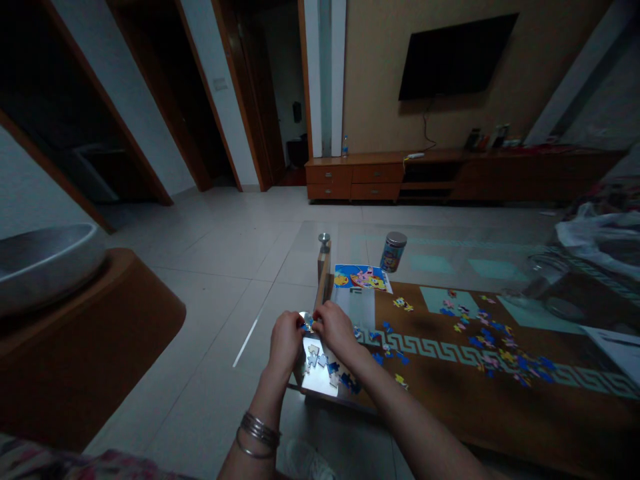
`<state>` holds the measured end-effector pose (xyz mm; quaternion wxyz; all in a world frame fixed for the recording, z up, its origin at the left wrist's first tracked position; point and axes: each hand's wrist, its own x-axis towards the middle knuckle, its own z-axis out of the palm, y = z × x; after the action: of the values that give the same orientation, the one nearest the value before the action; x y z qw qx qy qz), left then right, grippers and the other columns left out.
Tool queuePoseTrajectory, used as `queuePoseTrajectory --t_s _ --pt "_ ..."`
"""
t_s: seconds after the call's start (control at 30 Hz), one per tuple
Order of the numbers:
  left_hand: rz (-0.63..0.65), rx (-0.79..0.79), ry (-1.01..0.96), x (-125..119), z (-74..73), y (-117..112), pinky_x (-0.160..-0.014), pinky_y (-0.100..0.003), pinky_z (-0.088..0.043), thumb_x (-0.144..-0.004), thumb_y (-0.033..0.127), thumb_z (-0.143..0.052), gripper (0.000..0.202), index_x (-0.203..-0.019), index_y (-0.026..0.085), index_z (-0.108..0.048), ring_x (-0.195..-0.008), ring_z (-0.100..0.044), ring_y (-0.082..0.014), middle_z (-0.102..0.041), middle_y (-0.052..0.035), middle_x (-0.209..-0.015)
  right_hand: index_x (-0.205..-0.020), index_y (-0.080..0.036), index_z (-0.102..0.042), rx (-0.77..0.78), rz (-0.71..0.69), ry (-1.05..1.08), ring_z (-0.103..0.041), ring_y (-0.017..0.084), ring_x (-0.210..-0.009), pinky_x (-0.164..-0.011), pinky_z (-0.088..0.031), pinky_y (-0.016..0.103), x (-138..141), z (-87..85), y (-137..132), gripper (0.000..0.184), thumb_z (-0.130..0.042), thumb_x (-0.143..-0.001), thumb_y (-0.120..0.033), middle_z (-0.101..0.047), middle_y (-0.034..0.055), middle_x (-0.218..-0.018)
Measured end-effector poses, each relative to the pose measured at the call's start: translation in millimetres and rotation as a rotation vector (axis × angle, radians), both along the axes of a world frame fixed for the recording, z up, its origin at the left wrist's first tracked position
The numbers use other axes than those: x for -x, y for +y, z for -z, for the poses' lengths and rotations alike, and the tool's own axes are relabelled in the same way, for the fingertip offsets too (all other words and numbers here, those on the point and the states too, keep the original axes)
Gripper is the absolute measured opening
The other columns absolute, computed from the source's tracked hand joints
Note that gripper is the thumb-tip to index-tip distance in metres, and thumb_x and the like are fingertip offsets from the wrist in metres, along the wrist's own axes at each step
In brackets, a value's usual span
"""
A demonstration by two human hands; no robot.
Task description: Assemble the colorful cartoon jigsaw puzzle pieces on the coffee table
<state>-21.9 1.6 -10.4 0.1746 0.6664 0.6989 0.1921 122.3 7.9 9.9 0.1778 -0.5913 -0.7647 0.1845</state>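
My left hand (286, 339) and my right hand (334, 325) meet over the near left corner of a glass coffee table (450, 260). Both have their fingers pinched together on small blue jigsaw pieces (306, 326) held between them. Just below the hands a few loose pieces (323, 363) lie on the glass corner. My left wrist wears metal bangles (259, 432). A colourful cartoon reference picture (363, 277) lies flat further up the table. Several more pieces (495, 350) are scattered to the right.
A small round tin with a lid (393, 251) stands beyond the picture. A brown side table (75, 347) holding a grey bowl (43, 263) sits at the left. White plastic bags (597, 237) lie at the far right. A TV cabinet (400, 175) lines the back wall.
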Motion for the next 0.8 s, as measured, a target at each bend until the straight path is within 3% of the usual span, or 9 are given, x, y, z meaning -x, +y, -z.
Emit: queuePoseTrajectory --t_s 0.37,0.57,0.8 --pt "0.002 0.006 -0.003 0.6 0.4 -2.6 -0.072 -0.025 -0.038 -0.071 0.007 -0.066 0.012 -0.080 0.015 -0.067 -0.081 -0.057 -0.0166 -0.063 -0.0039 -0.084 -0.096 -0.012 -0.067 0.022 0.050 -0.035 -0.060 0.026 -0.094 -0.074 -0.040 0.031 7.4 0.3 -1.9 0.013 -0.060 -0.084 -0.015 -0.066 0.0158 -0.102" --pt "-0.001 0.014 -0.021 0.1 -0.1 -2.5 -0.072 -0.025 -0.038 -0.070 0.005 -0.066 0.014 -0.081 0.015 -0.067 -0.082 -0.057 -0.0169 -0.065 -0.0049 -0.086 -0.093 -0.017 -0.072 0.063 -0.073 0.001 -0.062 0.023 -0.091 -0.074 -0.041 0.027 -6.2 5.7 9.0 0.022 -0.070 -0.072 -0.012 -0.070 0.0103 -0.098" --pt "0.013 0.024 -0.051 -1.6 -1.7 -2.0 -0.075 -0.025 -0.040 -0.071 0.005 -0.065 0.016 -0.083 0.015 -0.069 -0.084 -0.060 -0.0166 -0.067 -0.0051 -0.087 -0.093 -0.016 -0.073 0.065 -0.118 0.014 -0.063 0.023 -0.091 -0.075 -0.043 0.028 -9.3 10.2 14.0 0.021 -0.069 -0.072 -0.012 -0.071 0.0110 -0.099"
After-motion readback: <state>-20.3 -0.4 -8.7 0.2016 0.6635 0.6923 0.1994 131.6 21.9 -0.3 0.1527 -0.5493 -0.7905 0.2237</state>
